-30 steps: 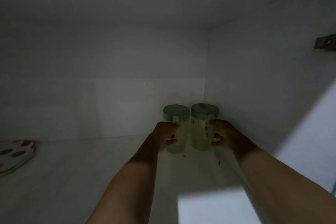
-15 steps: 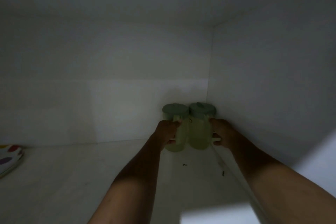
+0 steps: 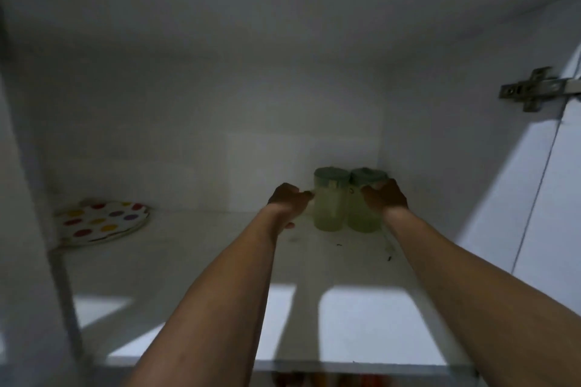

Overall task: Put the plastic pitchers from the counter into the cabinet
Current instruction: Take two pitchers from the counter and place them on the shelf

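Two pale green plastic pitchers with darker green lids stand side by side on the cabinet shelf [image 3: 195, 264], in the back right corner. The left pitcher [image 3: 329, 207] is fully in view. My left hand [image 3: 287, 203] is just left of it, fingers loosely curled, fingertips at its side and nothing in its grasp. My right hand [image 3: 387, 198] is wrapped around the upper right of the right pitcher [image 3: 361, 217] and hides that part.
A stack of white plates with coloured dots [image 3: 103, 221] lies at the back left of the shelf. The cabinet's right wall carries a metal hinge [image 3: 531, 89], with the open door [image 3: 553, 198] beyond it. Small dark specks lie on the shelf near the pitchers.
The view has pulled back, showing the shelf's front edge, the plates and the hinge. My left hand has come off the left pitcher's handle. Both pitchers stay in the corner.
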`<state>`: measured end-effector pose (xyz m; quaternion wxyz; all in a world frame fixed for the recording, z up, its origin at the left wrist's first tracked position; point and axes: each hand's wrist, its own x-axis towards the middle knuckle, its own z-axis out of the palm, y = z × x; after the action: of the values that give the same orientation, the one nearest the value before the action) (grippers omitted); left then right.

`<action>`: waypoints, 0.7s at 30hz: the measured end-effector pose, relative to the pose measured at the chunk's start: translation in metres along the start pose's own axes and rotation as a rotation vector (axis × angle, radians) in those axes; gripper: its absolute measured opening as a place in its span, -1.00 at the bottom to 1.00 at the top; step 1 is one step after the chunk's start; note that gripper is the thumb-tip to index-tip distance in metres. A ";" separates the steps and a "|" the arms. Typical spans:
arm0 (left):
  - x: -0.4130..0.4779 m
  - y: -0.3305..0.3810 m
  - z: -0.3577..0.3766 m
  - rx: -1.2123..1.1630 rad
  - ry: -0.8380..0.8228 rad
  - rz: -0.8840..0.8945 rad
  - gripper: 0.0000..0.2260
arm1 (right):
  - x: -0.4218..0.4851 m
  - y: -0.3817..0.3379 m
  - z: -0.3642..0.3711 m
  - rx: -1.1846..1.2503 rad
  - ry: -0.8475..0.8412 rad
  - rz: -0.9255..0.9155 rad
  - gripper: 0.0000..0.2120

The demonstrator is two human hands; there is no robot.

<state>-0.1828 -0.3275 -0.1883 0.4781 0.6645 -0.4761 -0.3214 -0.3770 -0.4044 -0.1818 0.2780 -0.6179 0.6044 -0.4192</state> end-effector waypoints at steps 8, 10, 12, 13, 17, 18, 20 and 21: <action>-0.154 -0.040 -0.079 0.068 0.146 -0.070 -0.52 | -0.168 -0.038 0.034 0.148 -0.296 -0.216 -0.84; -0.190 -0.049 -0.103 0.083 0.160 -0.111 -0.53 | -0.205 -0.052 0.048 0.149 -0.397 -0.249 -0.80; -0.221 -0.056 -0.132 0.086 0.200 -0.130 -0.54 | -0.238 -0.070 0.063 0.155 -0.474 -0.266 -0.78; -0.237 -0.059 -0.148 0.086 0.227 -0.139 -0.54 | -0.253 -0.080 0.072 0.170 -0.501 -0.277 -0.80; -0.306 -0.082 -0.222 0.104 0.350 -0.202 -0.58 | -0.327 -0.119 0.114 0.197 -0.638 -0.309 -0.83; -0.325 -0.089 -0.244 0.110 0.390 -0.207 -0.60 | -0.347 -0.130 0.128 0.198 -0.676 -0.316 -0.81; -0.364 -0.106 -0.289 0.111 0.470 -0.220 -0.61 | -0.388 -0.153 0.155 0.205 -0.738 -0.334 -0.82; -0.385 -0.116 -0.312 0.110 0.506 -0.238 -0.60 | -0.410 -0.165 0.171 0.211 -0.771 -0.343 -0.82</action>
<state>-0.0006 0.1471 -0.2029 0.5038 0.7998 -0.2769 -0.1727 -0.1130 -0.0116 -0.2006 0.4712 -0.7890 0.2987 -0.2574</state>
